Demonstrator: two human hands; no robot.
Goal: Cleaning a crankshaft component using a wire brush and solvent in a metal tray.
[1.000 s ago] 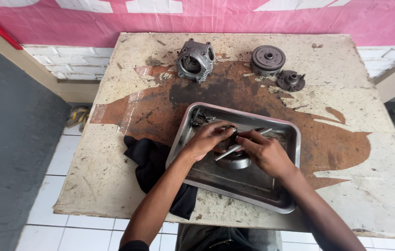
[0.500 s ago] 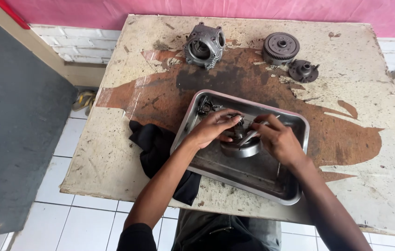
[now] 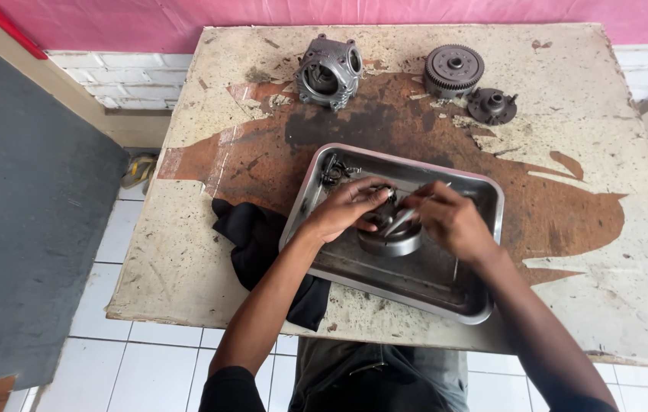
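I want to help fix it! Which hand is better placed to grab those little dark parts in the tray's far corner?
Probably the left hand: the small dark parts lie just beyond its fingers in the metal tray. The right hand is farther off and holds a thin metal tool.

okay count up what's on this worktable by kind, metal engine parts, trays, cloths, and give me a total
Metal engine parts: 5 - round part under both hands in the tray, small part in tray corner, housing, gear, small hub
Trays: 1 - steel tray
Cloths: 1 - black cloth
Total: 7
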